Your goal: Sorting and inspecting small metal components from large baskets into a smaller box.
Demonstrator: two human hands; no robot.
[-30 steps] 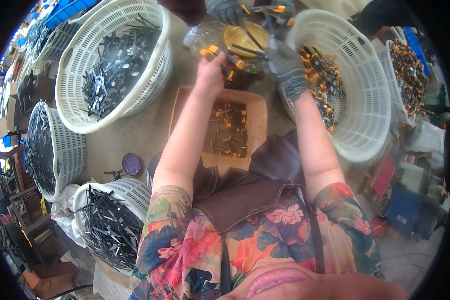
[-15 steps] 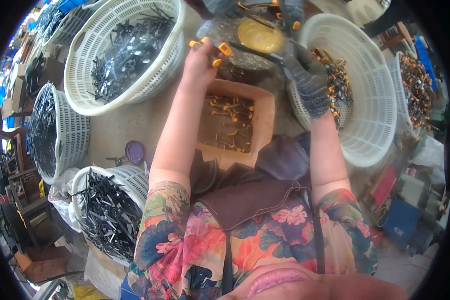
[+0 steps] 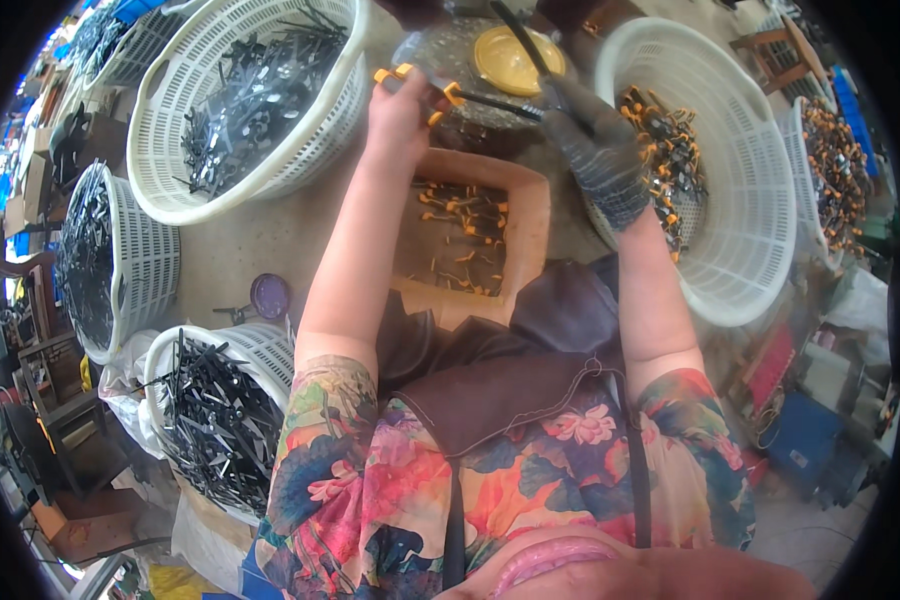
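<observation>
My bare left hand (image 3: 402, 125) is closed around several small orange-tipped pieces (image 3: 454, 94) whose orange ends stick out between the fingers. From it a thin black rod (image 3: 500, 104) reaches across to my right hand (image 3: 598, 150), which wears a dark grey glove. The right fingers close on a long dark bar (image 3: 518, 38) slanting up and to the left; its kind is unclear. Behind the hands, a yellow round dish (image 3: 518, 60) sits on a worn grey block (image 3: 435, 52). Below them stands a tan box (image 3: 528, 225) with orange-and-black pieces (image 3: 465, 220) scattered in it.
A large white basket (image 3: 745, 200) at right holds orange-and-black pieces; another container (image 3: 835, 180) of them stands beyond. White baskets (image 3: 155, 190) of dark strips line the left, with one (image 3: 260, 355) near my left elbow. A purple round object (image 3: 269, 296) lies on the floor.
The dark bar in my right hand now points up and left across the far block. My right hand has shifted slightly nearer and left; the left has barely moved.
</observation>
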